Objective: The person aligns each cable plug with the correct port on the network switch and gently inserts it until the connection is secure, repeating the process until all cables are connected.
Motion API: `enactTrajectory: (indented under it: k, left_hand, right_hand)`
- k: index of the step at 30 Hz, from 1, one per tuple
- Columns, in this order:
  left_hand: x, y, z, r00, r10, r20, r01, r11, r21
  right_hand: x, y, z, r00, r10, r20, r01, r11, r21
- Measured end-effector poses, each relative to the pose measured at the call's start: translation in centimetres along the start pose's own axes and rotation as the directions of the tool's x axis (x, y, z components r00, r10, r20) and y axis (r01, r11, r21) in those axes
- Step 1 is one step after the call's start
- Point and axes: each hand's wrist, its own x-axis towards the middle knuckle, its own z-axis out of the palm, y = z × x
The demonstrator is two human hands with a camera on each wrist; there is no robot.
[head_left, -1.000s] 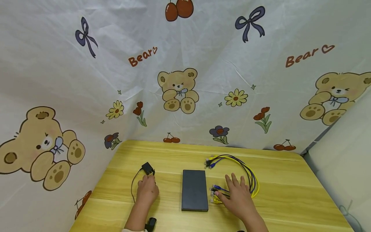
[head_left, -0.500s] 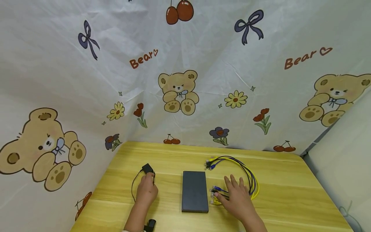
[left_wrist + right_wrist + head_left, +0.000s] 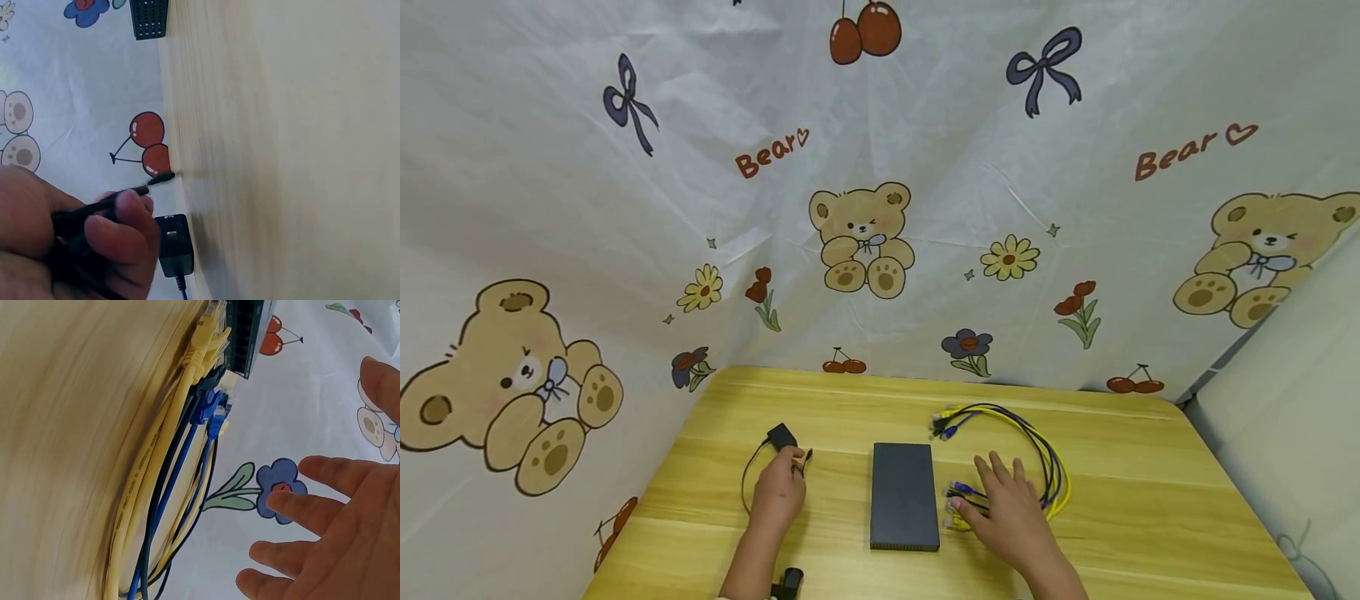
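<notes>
My left hand (image 3: 780, 492) grips the bunched thin black cable (image 3: 103, 205) of a power adapter (image 3: 782, 435). The cable's small plug (image 3: 162, 178) sticks out past the fingertips in the left wrist view. Just beyond the hand, the adapter body (image 3: 175, 247) lies on the table. Over the near ends of several ethernet cables (image 3: 1066, 475), my right hand (image 3: 1017, 512) is spread with its fingers apart. In the right wrist view those yellow, black and blue cables (image 3: 147, 469) lie beside the right hand (image 3: 350, 525), apart from it.
A flat dark network switch (image 3: 904, 496) lies between the hands; its ports (image 3: 244, 337) show in the right wrist view. The wooden table (image 3: 1150, 500) meets a printed bear cloth (image 3: 925, 333) at its back edge. A black object (image 3: 788, 582) is beside the left wrist.
My left hand has drawn slightly back and lifted the black cable, whose plug end now shows to the right of the fingers. The right hand has shifted slightly left.
</notes>
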Motion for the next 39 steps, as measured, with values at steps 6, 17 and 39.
enactTrajectory:
  k: [6, 17, 39]
  left_hand:
    - [0.1, -0.1, 0.2, 1.000, -0.010, 0.007, 0.011, 0.996, -0.090]
    - [0.0, 0.0, 0.1, 0.991, -0.074, 0.109, 0.098, 0.967, -0.235]
    - [-1.1, 2.3, -1.0, 0.966, 0.128, 0.225, -0.070, 0.966, -0.248]
  right_hand:
    - [0.1, -0.9, 0.4, 0.999, -0.032, 0.009, 0.032, 0.999, 0.043]
    - [0.6, -3.7, 0.3, 0.994, -0.105, 0.009, 0.103, 0.988, 0.116]
    - [2.6, -9.6, 2.1, 0.942, -0.329, 0.062, 0.327, 0.944, 0.045]
